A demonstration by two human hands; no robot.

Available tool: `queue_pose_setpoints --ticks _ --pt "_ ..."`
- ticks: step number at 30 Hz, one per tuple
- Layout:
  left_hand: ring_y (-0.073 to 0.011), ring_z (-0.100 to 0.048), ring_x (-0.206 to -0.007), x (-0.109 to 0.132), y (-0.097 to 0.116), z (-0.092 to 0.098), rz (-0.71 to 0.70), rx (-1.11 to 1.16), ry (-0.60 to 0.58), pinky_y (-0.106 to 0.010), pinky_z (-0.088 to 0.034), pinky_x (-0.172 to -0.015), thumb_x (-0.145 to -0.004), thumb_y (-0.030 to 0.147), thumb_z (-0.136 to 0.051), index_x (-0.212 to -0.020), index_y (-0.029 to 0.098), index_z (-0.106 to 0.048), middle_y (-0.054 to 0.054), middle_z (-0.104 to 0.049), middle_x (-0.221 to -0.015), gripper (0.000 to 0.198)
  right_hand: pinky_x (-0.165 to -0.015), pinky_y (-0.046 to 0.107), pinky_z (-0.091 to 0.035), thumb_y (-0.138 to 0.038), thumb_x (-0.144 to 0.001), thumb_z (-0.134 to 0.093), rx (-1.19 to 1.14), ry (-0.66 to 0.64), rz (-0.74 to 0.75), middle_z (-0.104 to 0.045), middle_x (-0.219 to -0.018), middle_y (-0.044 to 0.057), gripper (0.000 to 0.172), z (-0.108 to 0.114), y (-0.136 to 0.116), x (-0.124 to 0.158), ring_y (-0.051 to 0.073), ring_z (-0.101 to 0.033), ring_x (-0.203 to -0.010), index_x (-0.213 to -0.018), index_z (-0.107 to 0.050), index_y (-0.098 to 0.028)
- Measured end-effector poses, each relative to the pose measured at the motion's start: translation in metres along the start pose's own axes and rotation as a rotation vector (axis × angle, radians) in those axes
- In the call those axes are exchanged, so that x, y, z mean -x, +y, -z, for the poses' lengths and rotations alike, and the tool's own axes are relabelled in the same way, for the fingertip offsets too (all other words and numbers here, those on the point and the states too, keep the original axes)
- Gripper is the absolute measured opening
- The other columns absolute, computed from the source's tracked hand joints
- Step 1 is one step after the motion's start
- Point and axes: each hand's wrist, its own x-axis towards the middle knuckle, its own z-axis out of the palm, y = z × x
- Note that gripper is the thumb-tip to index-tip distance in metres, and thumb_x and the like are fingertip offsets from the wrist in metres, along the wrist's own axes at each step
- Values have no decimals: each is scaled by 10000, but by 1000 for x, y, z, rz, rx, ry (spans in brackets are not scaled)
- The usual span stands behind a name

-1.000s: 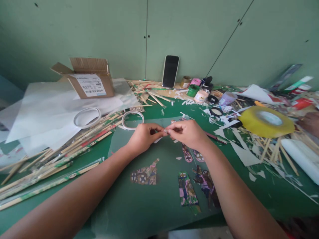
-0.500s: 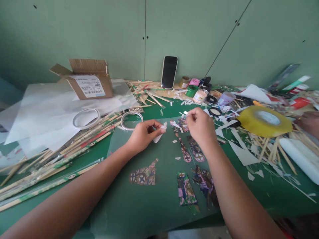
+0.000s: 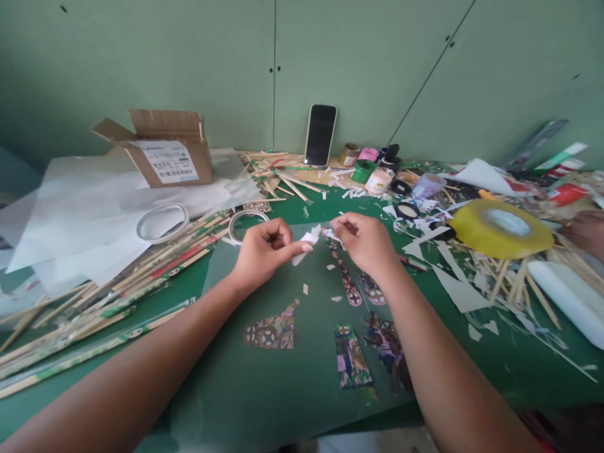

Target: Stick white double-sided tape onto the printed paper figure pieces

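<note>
My left hand [image 3: 265, 250] pinches a small white paper scrap [image 3: 307, 242] above the green table. My right hand [image 3: 365, 242] is just to its right, fingers curled in a pinch close to the scrap's far end; what it grips is too small to name. Below the hands, several patterned paper cut-outs [image 3: 272, 331] lie on a clear plastic sheet [image 3: 264, 377]. A small white paper bit [image 3: 305, 289] lies on the sheet under my left hand.
A cardboard box [image 3: 165, 148] sits on white sheets at the back left, a phone [image 3: 320, 135] leans on the wall, paint jars [image 3: 372, 170] stand beside it. Bamboo sticks [image 3: 117, 296] lie left, a yellow tape roll [image 3: 503, 228] and paper scraps right. Another person's hand [image 3: 587, 234] shows far right.
My right hand drew away to the right from the left, then came back toward the scrap. A small white bit now lies on the sheet below my left hand.
</note>
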Motion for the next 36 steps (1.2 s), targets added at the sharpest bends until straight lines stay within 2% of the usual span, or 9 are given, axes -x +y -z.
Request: queue_pose_setpoints --ticks 2,6,15,21,25,29,32,34,36 --pt "-69 -313 -489 -2 1 1 -11 54 73 -229 -252 -467 -623 605 -784 -507 180 -443 52 -389 -492 557 -557 302 -405 -272 -816 -553 37 110 -2 -701 -771 54 175 6 4 -3 161 -563 -561 -853 -706 -196" --pt "-70 -351 -465 -4 1 1 -36 93 129 -237 -288 -461 -669 617 -747 -510 183 -474 40 -439 -477 536 -533 306 -424 -238 -799 -546 -77 289 -24 -686 -754 46 186 14 6 -6 148 -550 -522 -910 -684 -181" --pt "-55 -392 -397 -9 -8 -1 -79 114 129 -233 -301 -406 -715 617 -723 -565 189 -512 54 -470 -448 500 -533 283 -450 -226 -899 -454 -141 404 40 -634 -739 37 161 24 15 -14 143 -607 -609 -913 -611 -194" --pt "-32 -408 -376 -13 -15 -1 -141 200 112 -211 -297 -374 -770 541 -723 -613 182 -538 70 -500 -456 433 -476 264 -376 -159 -928 -430 -281 487 -24 -641 -761 81 160 36 21 -22 95 -528 -517 -977 -580 -130" --pt "-17 -424 -383 -15 -20 -1 -178 190 99 -190 -301 -390 -812 519 -687 -633 168 -535 73 -524 -474 422 -479 254 -361 -213 -957 -412 -314 470 -48 -629 -730 55 224 40 22 -25 62 -471 -462 -1059 -581 -106" --pt "-31 -421 -383 -16 -19 -1 -176 198 92 -208 -298 -383 -821 508 -685 -632 175 -544 67 -519 -470 408 -499 268 -385 -205 -929 -448 -347 445 -50 -618 -694 18 179 38 21 -22 88 -490 -483 -996 -609 -166" --pt "-46 -416 -373 -16 -16 -2 -144 215 88 -229 -290 -366 -793 511 -713 -669 184 -593 61 -527 -472 369 -499 283 -412 -138 -852 -498 -336 308 -109 -605 -634 -11 144 34 20 -19 93 -462 -440 -851 -635 -183" --pt "-52 -423 -368 -16 -15 -2 -123 225 75 -232 -293 -360 -776 508 -728 -685 184 -604 55 -536 -476 359 -547 305 -451 -122 -830 -505 -253 216 -122 -619 -640 -6 161 32 20 -17 110 -503 -474 -804 -654 -179" --pt "-60 -433 -375 -14 -15 -1 -103 229 55 -230 -310 -364 -773 503 -728 -686 184 -598 48 -540 -483 355 -638 342 -485 -121 -816 -525 -94 186 -109 -656 -693 14 168 31 21 -16 145 -570 -573 -798 -682 -181"
